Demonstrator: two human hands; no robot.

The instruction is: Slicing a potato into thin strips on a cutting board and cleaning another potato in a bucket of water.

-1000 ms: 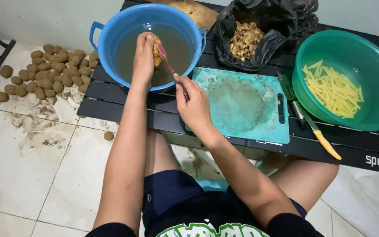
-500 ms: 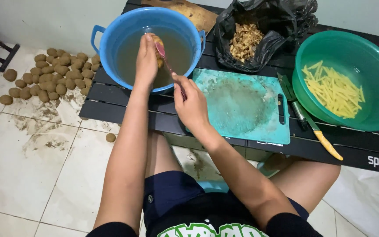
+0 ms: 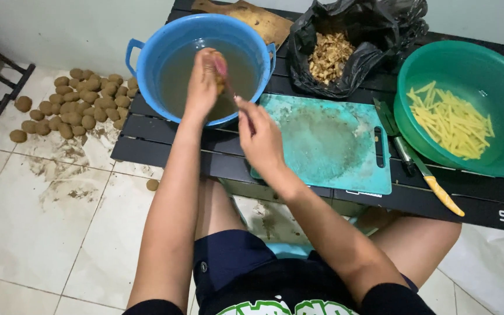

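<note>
My left hand [image 3: 202, 84] holds a small potato [image 3: 219, 81] over the blue basin [image 3: 147, 55] of murky water. My right hand [image 3: 259, 137] grips a pink-handled peeler [image 3: 224, 73] whose head rests against the potato. Both hands hover above the near rim of the basin, at the left end of the black slatted table [image 3: 147, 137]. A teal cutting board [image 3: 328, 143] lies just right of my right hand.
A black bag of peelings [image 3: 336, 55] sits behind the board. A green basin [image 3: 497, 157] holds cut potato sticks [image 3: 450, 119]. A yellow-handled knife [image 3: 421, 169] lies beside it. Unpeeled potatoes [image 3: 71, 105] are heaped on the tiled floor at left; a wooden board [image 3: 258, 20] lies behind the blue basin.
The peeler has shifted along the potato in my left hand, and my right hand has drawn slightly toward me. The potato stays over the basin.
</note>
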